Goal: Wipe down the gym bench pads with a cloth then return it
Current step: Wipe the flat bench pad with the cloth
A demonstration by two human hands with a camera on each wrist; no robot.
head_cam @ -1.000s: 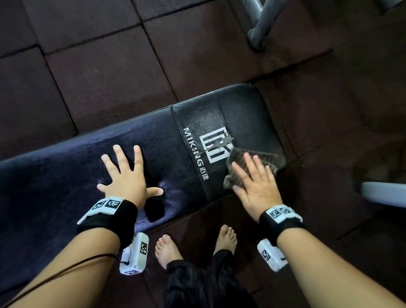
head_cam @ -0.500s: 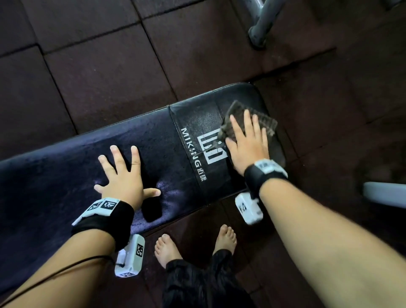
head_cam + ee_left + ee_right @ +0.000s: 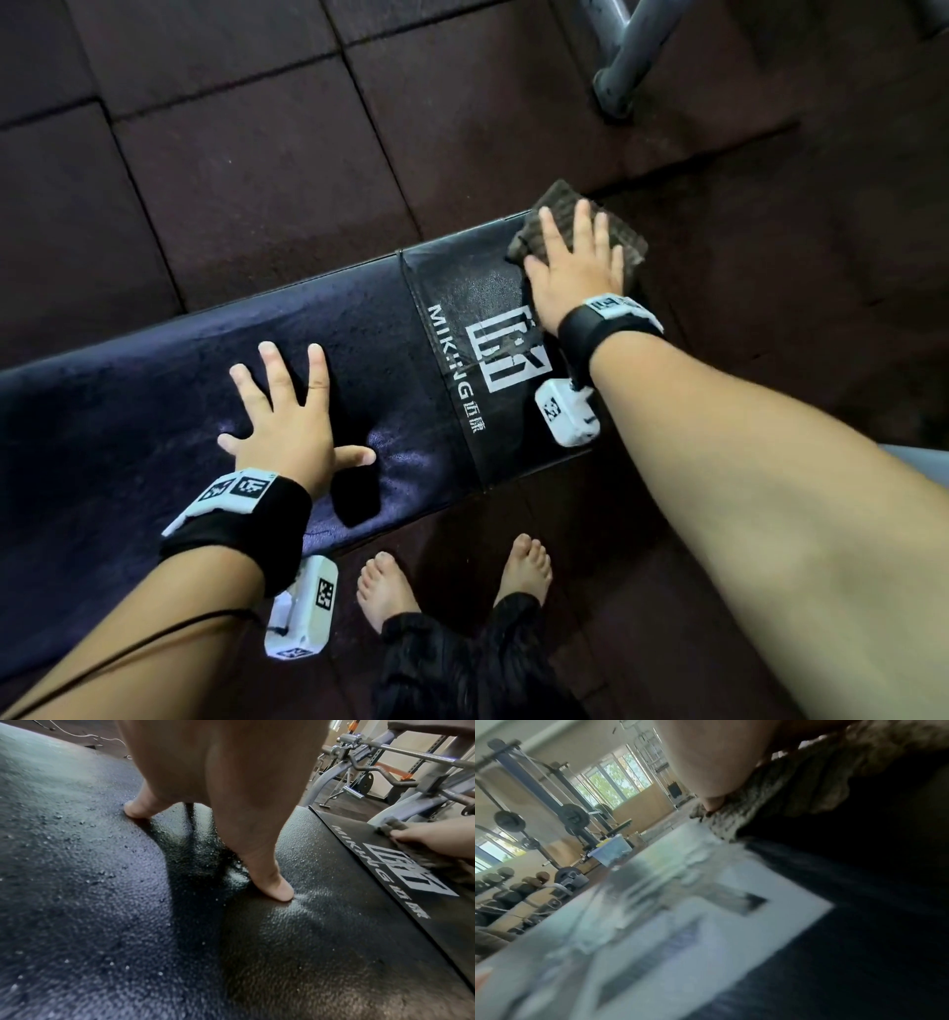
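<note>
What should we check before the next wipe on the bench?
1. Cloth under the right hand, fingers flat on it: ok.
2. Cloth fully on the bench pad: not ok, its far corner hangs past the pad's end edge.
3. Left hand braced flat on the pad, fingers spread: ok.
4. Left hand clear of the cloth's path: ok, it sits on the other side of the white logo.
5. Pad surface near the left hand wiped dry: cannot tell, it looks shiny and speckled.

Cloth (image 3: 560,216) now at pad's far corner
</note>
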